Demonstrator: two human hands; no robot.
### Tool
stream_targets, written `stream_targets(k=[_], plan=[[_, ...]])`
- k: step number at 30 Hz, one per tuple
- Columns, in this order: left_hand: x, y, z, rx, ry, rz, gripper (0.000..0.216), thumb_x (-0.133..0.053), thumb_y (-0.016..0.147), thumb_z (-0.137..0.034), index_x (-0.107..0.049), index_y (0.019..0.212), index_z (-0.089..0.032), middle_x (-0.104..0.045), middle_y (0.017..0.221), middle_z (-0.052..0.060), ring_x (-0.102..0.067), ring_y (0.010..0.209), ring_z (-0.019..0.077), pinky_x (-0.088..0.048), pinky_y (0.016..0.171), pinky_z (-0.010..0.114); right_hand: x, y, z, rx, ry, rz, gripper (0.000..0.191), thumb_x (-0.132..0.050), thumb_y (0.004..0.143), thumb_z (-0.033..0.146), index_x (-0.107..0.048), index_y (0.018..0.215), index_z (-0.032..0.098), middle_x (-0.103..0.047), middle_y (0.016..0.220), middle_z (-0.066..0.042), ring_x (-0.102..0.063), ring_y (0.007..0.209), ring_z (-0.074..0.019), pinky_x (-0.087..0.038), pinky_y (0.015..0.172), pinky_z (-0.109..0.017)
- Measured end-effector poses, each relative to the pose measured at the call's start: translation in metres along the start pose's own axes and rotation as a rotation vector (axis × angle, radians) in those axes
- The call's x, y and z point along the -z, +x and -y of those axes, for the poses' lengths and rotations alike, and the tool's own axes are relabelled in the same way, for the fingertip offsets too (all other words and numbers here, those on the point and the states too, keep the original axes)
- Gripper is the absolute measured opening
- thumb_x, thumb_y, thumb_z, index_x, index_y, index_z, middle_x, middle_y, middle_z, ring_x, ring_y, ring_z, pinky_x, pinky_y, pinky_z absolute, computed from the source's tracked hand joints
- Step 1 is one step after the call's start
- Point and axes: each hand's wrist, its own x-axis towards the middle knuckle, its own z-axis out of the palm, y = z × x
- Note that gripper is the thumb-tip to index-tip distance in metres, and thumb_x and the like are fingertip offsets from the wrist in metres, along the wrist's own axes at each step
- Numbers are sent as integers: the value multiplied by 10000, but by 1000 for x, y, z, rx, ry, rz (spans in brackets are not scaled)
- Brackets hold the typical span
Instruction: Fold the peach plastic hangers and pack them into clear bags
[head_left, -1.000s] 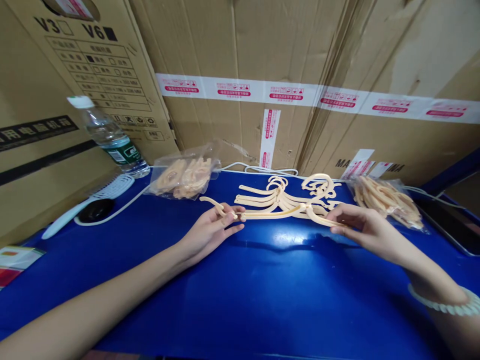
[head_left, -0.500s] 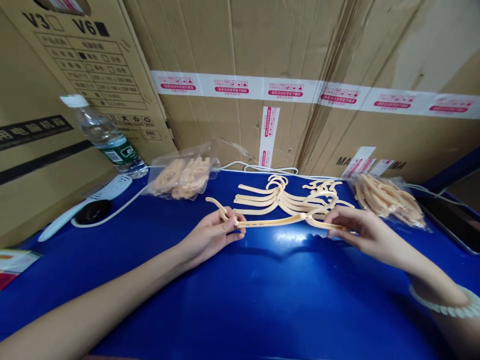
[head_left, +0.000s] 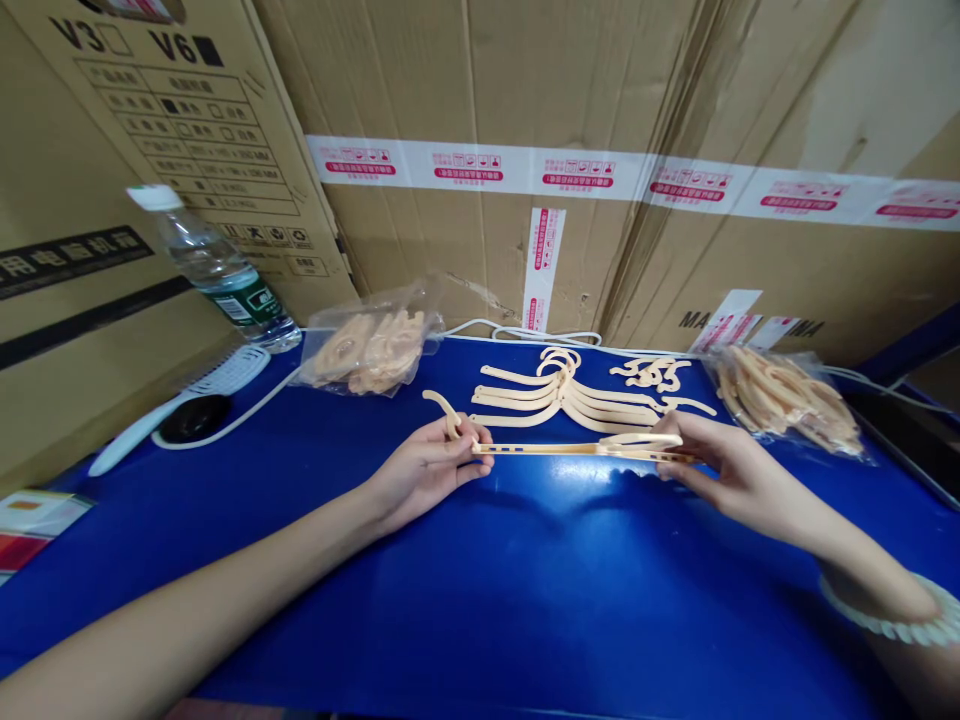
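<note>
Both hands hold a beige plastic clothes hanger (head_left: 547,450) level above the blue table. My left hand (head_left: 435,462) pinches its left end, where a small curved piece (head_left: 441,405) sticks up between the fingers. Round the other end, my right hand (head_left: 720,460) is closed, its fingertips hiding that tip. The hanger is turned nearly edge-on, with its hook lying over toward my right hand. Just behind it, several matching hangers (head_left: 517,397) lie stacked on the table, and a group of small curved beige pieces (head_left: 652,373) sits at their right.
A clear bag of beige parts (head_left: 367,350) lies at the back left, another bag (head_left: 784,400) at the back right. A water bottle (head_left: 232,280), a hairbrush (head_left: 187,400) and a black oval object (head_left: 196,419) are on the left. Cardboard boxes (head_left: 465,80) stand behind the blue table (head_left: 480,620).
The hanger has been tilted so that its hook, upright before, now lies nearly flat and its slotted edge faces me. Both hands keep their hold; the view has shifted slightly.
</note>
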Motion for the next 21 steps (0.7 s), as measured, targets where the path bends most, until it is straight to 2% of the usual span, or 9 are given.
stream_targets(k=[5, 9, 14, 21], plan=[[1, -1, 0, -20, -7, -11, 170, -832, 748, -140, -665, 772, -118, -682, 889, 58, -709, 772, 174, -610, 741, 277, 1, 0, 0, 20, -28, 1, 121, -602, 956, 324, -595, 897, 218, -669, 887, -52, -636, 781, -198, -537, 697, -331], [2, 0, 0, -37, 19, -13, 238, -884, 707, -198, -662, 738, -119, -689, 847, 53, -707, 752, 169, -612, 721, 266, 1, 1, -1, 35, -57, 6, 112, -580, 966, 316, -592, 908, 221, -658, 895, -55, -622, 783, -198, -525, 694, -333], [0, -1, 3, -81, 89, -92, 343, -956, 617, -255, -653, 709, -122, -699, 788, 37, -703, 707, 158, -607, 688, 256, -1, 0, 1, 25, -41, 30, 109, -558, 978, 310, -579, 916, 224, -649, 906, -53, -617, 795, -196, -524, 702, -333], [-2, -5, 5, -163, 144, -158, 406, -978, 584, -310, -641, 711, -123, -696, 730, 14, -689, 640, 130, -588, 646, 232, -6, 0, 4, 44, -74, 26, 89, -575, 961, 277, -558, 890, 227, -657, 898, -47, -615, 794, -192, -514, 694, -322]])
